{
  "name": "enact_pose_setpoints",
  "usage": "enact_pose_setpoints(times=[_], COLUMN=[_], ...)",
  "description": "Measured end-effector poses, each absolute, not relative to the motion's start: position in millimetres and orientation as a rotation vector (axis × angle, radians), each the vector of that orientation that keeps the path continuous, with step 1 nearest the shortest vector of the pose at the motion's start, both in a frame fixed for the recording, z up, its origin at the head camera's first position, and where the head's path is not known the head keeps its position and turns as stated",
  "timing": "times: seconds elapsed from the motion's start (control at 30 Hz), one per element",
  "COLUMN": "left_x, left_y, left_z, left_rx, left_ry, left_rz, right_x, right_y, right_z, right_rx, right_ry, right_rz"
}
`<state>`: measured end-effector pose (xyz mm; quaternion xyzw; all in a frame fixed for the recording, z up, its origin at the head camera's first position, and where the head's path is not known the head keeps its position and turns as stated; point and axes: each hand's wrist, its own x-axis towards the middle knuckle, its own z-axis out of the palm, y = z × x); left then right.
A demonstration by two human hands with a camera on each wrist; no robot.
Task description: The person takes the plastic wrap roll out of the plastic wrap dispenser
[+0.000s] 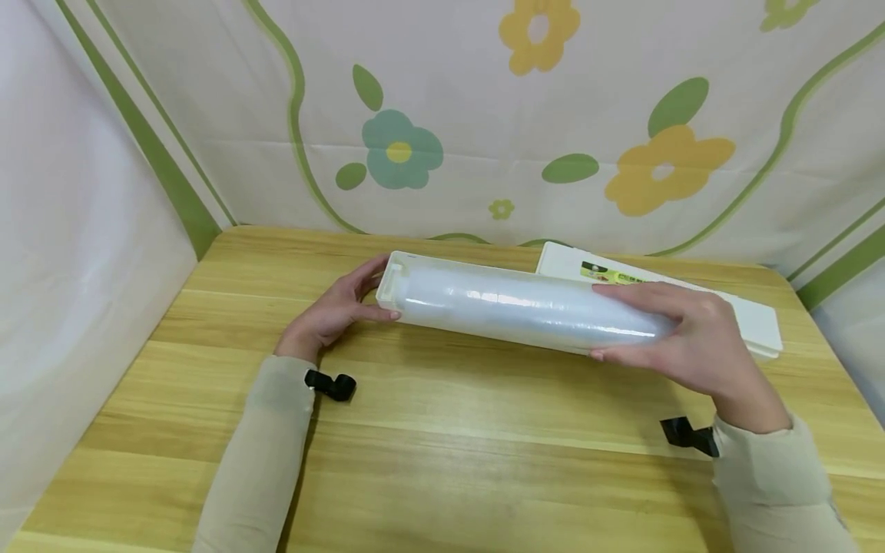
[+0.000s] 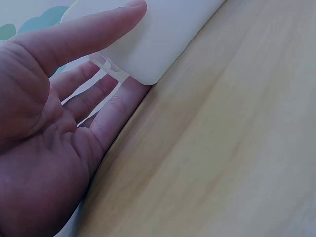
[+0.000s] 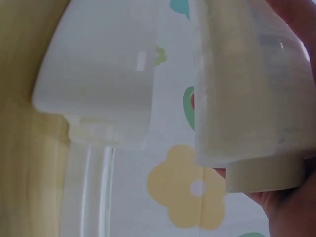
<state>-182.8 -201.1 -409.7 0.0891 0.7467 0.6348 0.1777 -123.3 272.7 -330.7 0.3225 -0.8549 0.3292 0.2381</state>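
A long white dispenser box (image 1: 389, 286) lies crosswise on the table, with a shiny roll of cling film (image 1: 518, 303) along it. My left hand (image 1: 339, 307) holds the box's left end, thumb on the near wall and the other fingers around the far side and end. With my right hand (image 1: 691, 330) I grip the right end of the roll from above. In the right wrist view, that end of the cling film (image 3: 247, 89), its pale core sticking out, is held apart from the box (image 3: 98, 64). The box interior is mostly hidden by the roll.
Behind the box at the right lies a long white lid (image 1: 754, 319) with a green and yellow label. The wooden table (image 1: 442, 461) meets a flower-printed curtain (image 1: 484, 138) at its back edge. Black straps (image 1: 332, 385) hang at both sleeve cuffs.
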Motion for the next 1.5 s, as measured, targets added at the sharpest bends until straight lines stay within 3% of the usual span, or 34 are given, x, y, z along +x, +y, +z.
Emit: enact_pose_setpoints(times=[0.5,1.5], left_x=[-181,-181], left_y=[-201,-201], left_z=[-412,-410], left_rx=[0.232,0.253], left_ry=[2.126,2.128], left_rz=[1.778,1.79], right_x=[-104,-81], right_y=[297,327], right_z=[-356,-371], right_rx=[0.902,0.908], right_ry=[-2.316,-2.341], right_rz=[0.908,0.85])
